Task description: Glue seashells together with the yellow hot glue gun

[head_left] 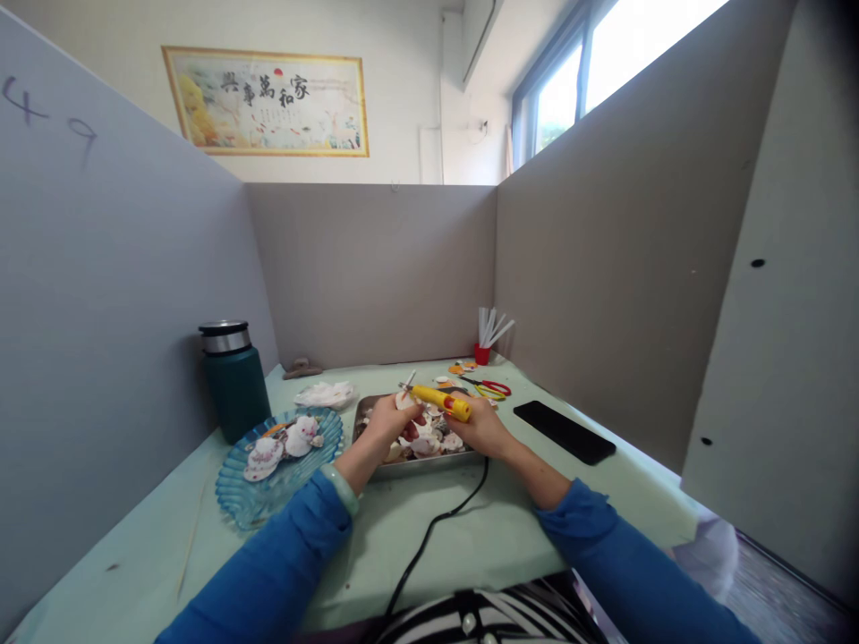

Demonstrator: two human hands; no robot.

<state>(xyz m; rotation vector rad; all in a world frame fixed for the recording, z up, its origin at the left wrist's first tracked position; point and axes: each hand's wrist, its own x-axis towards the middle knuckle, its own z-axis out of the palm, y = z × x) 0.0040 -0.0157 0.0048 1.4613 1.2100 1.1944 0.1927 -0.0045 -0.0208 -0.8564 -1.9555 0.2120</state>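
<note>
Right fingers (464, 431) around yellow glue gun (433, 396)

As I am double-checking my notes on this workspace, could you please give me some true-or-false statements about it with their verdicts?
1. The right hand holds a yellow tool. True.
2. The left hand lies flat on the table. False: it holds a whitish piece at the metal tray.
3. The green bottle stands upright. True.
4. The blue plate is bare. False: shell-like pieces lie on it.
5. White sticks stand in a red cup. True.
6. The black phone-like slab lies left of the tray. False: it lies to the right.
</note>
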